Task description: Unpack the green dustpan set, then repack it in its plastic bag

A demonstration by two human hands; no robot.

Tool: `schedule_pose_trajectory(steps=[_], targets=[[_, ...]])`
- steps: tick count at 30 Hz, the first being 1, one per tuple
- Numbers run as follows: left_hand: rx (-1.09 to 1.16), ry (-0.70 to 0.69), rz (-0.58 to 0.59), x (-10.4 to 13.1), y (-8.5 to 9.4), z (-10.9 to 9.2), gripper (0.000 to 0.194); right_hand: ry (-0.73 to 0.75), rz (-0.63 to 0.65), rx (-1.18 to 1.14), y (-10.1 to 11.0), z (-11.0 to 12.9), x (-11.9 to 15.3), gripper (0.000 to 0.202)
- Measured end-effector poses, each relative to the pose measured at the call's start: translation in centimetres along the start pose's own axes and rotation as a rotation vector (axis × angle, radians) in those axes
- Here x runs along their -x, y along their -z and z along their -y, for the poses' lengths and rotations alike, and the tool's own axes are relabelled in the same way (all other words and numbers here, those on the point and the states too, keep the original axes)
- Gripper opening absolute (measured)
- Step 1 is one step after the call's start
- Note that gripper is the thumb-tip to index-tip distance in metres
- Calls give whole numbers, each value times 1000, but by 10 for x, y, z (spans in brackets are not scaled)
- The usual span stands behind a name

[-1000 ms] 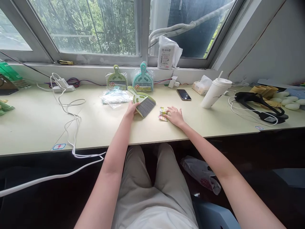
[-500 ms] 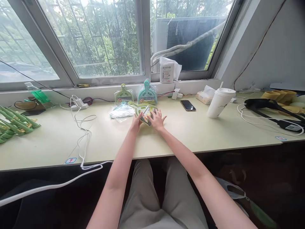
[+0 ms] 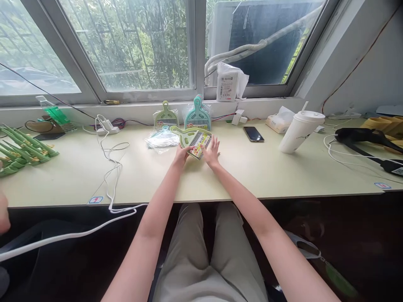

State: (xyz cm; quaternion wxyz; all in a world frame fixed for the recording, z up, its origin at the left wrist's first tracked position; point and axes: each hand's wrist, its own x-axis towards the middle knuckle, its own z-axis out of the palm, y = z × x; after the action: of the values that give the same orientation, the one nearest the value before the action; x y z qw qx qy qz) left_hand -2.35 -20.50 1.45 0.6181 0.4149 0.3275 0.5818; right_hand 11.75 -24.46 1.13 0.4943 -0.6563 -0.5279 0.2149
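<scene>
A green dustpan set [image 3: 195, 140] with a printed label is tilted above the table, its handle pointing to the upper left. My left hand [image 3: 181, 154] grips its lower left edge. Against the right side of the label rests my right hand [image 3: 211, 152], its fingers spread. Behind the set, a green wrapped dustpan [image 3: 165, 116] and a teal wrapped dustpan [image 3: 197, 115] lean upright by the window ledge. Another wrapped item [image 3: 162, 139] lies flat to the left of the set.
A phone [image 3: 253, 134], a tissue pack [image 3: 280, 120] and a white cup [image 3: 301, 131] stand to the right. White cables [image 3: 116, 167] run across the left of the table [image 3: 151, 180], near green bundles [image 3: 25, 151]. Part of another person's hand [image 3: 3, 213] shows at the left edge.
The view has shifted slightly. The label on the dustpan set now faces the camera more, and my right hand's fingers have moved to its right edge. A person's hand has appeared at the left.
</scene>
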Motion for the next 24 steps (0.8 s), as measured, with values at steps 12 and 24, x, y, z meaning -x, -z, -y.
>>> schedule_pose_trajectory(steps=[12, 24], targets=[[-256, 21, 123, -2, 4, -12, 43, -345, 191, -953, 21, -11, -15, 9], [-1703, -379, -223, 0, 43, -21, 39, -357, 100, -950, 23, -20, -18, 12]])
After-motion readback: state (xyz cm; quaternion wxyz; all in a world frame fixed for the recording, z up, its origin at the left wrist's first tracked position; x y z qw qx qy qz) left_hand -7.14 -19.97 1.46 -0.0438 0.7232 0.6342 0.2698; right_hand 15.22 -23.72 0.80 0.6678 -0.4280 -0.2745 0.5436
